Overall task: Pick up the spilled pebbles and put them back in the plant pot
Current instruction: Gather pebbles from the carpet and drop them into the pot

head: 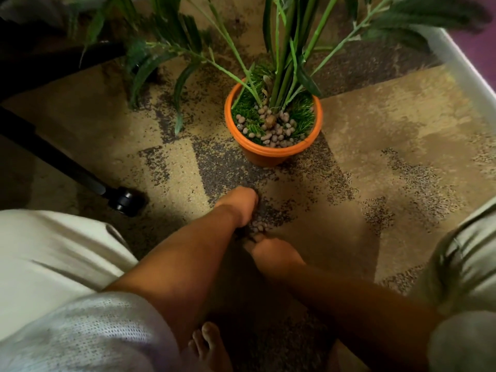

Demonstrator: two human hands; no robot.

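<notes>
Patterned carpet point(375, 135) underfoot, tan with dark speckled patches, and right in the middle of it stands the orange plant pot point(271, 154), upright, green stems fanning up out of it. Inside the pot, a heap of brown pebbles point(273, 130) sits on the green grass-like filling, piled toward the near rim. On the floor, just in front of the pot, a small cluster of spilled pebbles point(256, 227) lies on a dark patch of carpet. Both hands are down there: the left hand point(241, 205) reaches in from the left, fingers curled down onto the carpet beside the cluster, and the right hand point(273, 255) comes in from the near side, its fingertips touching the pebbles. Whether either hand is actually pinching any, can't tell — the fingers are tucked under and shadowed. A black chair leg with its caster point(126, 201) rests on the left. A bare foot point(212, 347) shows at the bottom edge.
</notes>
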